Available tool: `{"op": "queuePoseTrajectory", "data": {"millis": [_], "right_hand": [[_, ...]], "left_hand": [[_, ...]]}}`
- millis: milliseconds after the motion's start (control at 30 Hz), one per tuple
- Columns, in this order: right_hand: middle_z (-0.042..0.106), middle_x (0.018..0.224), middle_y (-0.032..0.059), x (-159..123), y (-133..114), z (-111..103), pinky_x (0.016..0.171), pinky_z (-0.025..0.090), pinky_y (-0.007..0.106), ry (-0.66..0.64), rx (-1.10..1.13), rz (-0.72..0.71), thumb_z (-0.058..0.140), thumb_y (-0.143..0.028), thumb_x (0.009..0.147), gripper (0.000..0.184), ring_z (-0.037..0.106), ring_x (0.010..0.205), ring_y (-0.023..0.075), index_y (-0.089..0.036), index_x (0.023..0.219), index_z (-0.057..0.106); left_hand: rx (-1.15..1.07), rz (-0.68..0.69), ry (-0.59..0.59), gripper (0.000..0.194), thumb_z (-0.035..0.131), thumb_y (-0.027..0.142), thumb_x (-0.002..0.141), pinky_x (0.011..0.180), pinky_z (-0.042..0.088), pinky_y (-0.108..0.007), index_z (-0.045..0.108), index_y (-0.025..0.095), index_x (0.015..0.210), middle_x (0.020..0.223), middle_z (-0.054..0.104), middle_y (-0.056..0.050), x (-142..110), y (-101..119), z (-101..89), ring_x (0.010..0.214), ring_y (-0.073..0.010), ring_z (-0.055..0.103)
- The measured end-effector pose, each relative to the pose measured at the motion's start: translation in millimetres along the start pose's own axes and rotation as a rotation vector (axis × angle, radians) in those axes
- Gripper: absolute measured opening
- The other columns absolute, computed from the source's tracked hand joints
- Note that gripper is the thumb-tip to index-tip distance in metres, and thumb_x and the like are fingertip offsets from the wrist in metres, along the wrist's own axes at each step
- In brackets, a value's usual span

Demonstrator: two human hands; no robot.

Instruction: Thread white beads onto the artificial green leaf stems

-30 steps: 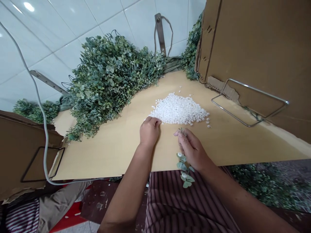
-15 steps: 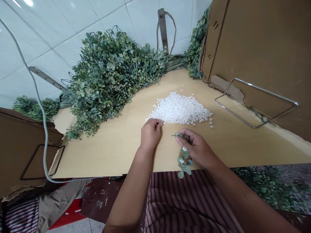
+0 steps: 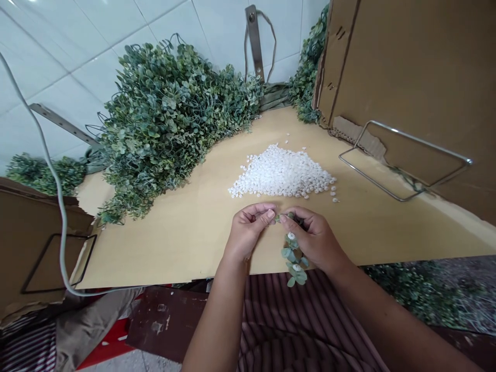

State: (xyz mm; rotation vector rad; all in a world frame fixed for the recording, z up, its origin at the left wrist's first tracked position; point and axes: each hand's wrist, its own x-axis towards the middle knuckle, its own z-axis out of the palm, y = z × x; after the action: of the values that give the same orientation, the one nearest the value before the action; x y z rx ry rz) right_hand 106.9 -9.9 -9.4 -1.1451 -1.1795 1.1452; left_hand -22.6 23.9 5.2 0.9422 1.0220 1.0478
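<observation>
My right hand (image 3: 310,232) is closed in a pinch on an artificial leaf sprig (image 3: 297,279). Its green leaves hang below the fingers over the table's front edge, with small white pieces among them. My left hand (image 3: 251,227) is closed too, thumb and forefinger pressed together at the sprig's upper end, almost meeting the right fingertips. Whatever sits between the left fingertips is hidden. Just beyond both hands lies a heap of small white bead-like pieces (image 3: 284,170), a few of them scattered at its edges.
A large mound of artificial greenery (image 3: 166,113) covers the table's (image 3: 155,253) back left. Cardboard boxes (image 3: 418,93) flank both sides, a metal wire handle (image 3: 403,199) jutting from the right one. A white cable (image 3: 62,227) hangs at left. Another person's trouser leg (image 3: 89,320) shows lower left.
My left hand has left the near edge of the white heap and moved right and slightly towards me, up to the sprig's end. My right hand keeps its hold on the sprig.
</observation>
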Motion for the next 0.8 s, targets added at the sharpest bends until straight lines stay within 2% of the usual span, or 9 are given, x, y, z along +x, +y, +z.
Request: {"op": "queuePoseTrajectory", "data": {"millis": [133,267,367,533,800], "right_hand": [[0.039,0.051,-0.0043,-0.2,-2.4,-0.1,0.039,0.026,0.020,0.052,-0.002,-0.009,0.060,-0.050,0.076,0.035,0.033,0.044,0.0092,-0.017,0.064,0.054],[0.038,0.049,-0.0049,-1.6,-1.0,-0.6,0.035,0.023,0.019,0.075,-0.002,-0.021,0.058,-0.048,0.078,0.033,0.030,0.041,0.0087,-0.017,0.069,0.057],[0.039,0.049,-0.0047,-2.5,0.5,-0.8,0.036,0.026,0.019,0.091,-0.017,-0.039,0.056,-0.046,0.079,0.030,0.032,0.041,0.0090,-0.017,0.072,0.057],[0.046,0.051,-0.0037,-2.4,0.7,-0.3,0.040,0.033,0.020,0.140,-0.058,-0.061,0.057,-0.041,0.078,0.024,0.041,0.044,0.0107,-0.017,0.073,0.058],[0.055,0.054,-0.0008,-0.9,-0.2,0.2,0.046,0.040,0.022,0.172,-0.073,-0.090,0.056,-0.034,0.077,0.019,0.049,0.048,0.0127,-0.017,0.068,0.057]], "left_hand": [[0.031,0.021,0.032,0.027,0.084,0.031,0.050,0.063,0.049,-0.022,0.073,0.017,0.070,0.063,0.070,-0.001,0.7,0.3,0.1,0.056,-0.0089,0.059],[0.048,0.032,0.062,0.031,0.083,0.032,0.052,0.063,0.051,-0.024,0.074,0.017,0.077,0.074,0.074,-0.005,-0.7,0.0,-0.2,0.061,-0.0119,0.064],[0.034,0.044,0.077,0.032,0.084,0.031,0.051,0.066,0.052,-0.026,0.074,0.017,0.078,0.075,0.075,-0.006,-2.2,-0.8,0.2,0.062,-0.0128,0.065],[0.026,0.033,0.060,0.027,0.085,0.028,0.047,0.065,0.052,-0.024,0.074,0.017,0.069,0.064,0.072,-0.002,-3.3,-2.3,2.7,0.058,-0.0109,0.063],[0.117,0.039,0.065,0.021,0.082,0.027,0.054,0.068,0.054,-0.027,0.075,0.017,0.071,0.068,0.074,-0.004,-3.6,-4.1,3.7,0.062,-0.0142,0.065]]}}
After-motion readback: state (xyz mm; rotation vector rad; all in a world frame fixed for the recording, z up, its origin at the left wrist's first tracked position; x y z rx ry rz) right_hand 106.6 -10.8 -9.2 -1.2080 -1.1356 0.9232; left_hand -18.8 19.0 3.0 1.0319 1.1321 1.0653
